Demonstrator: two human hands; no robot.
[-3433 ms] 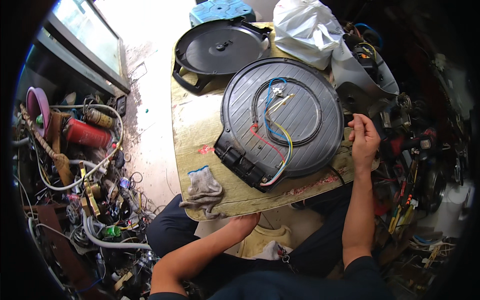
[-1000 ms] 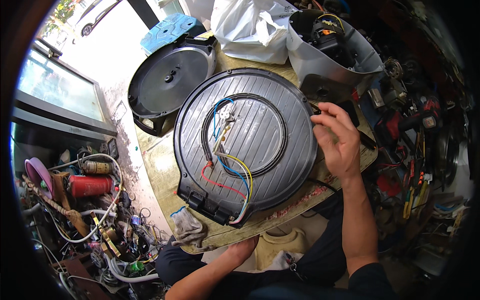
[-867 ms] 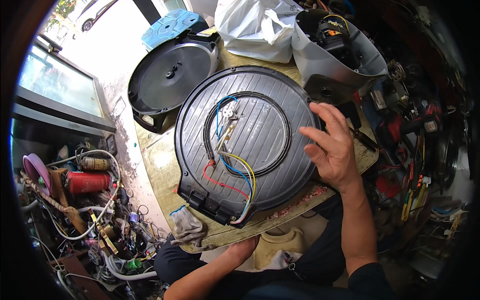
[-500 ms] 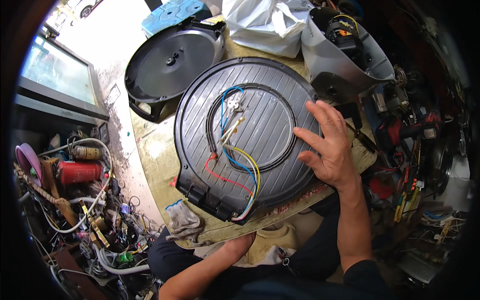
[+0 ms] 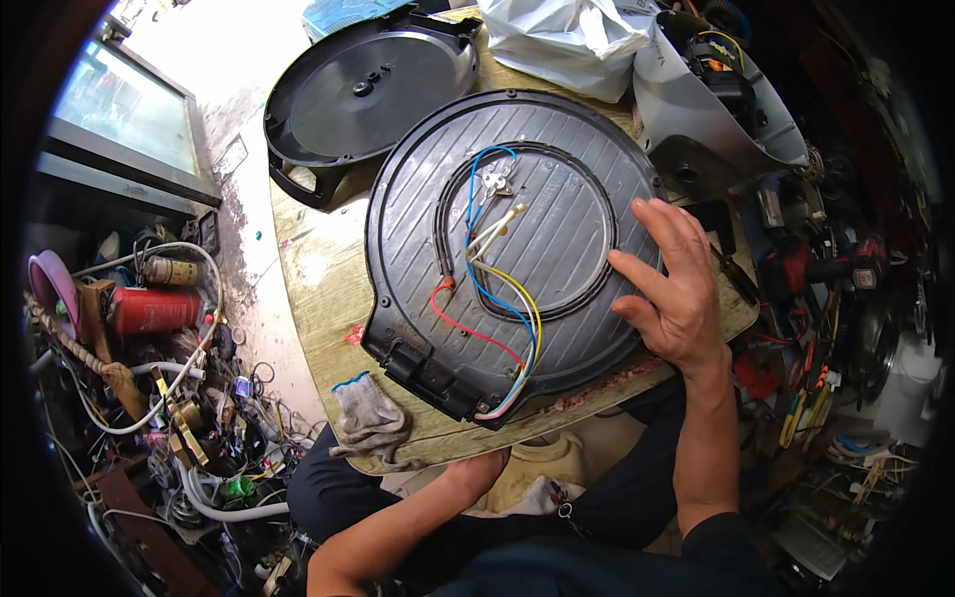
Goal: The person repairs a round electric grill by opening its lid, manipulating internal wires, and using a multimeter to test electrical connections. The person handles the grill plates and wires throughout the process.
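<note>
A round, dark metal heating plate of an electric griddle lies underside up on the table. A ring-shaped heating element runs round its middle, with a small silver thermostat inside. Red, blue, yellow and white wires lead to the hinge block at its near left edge. My right hand is open over the plate's right rim, fingers spread, index fingertip near the heating ring. At the table's near edge is my left hand, its fingers hidden beneath the tabletop.
A black round cover lies behind left. White plastic bag and grey housing stand at the back. A grey glove lies at the table's near left corner. Cables and parts crowd the left floor; a red-black power drill lies right.
The whole view has shifted, so the table and things on it appear further right and slightly higher. Both hands keep about the same places relative to the plate and table.
</note>
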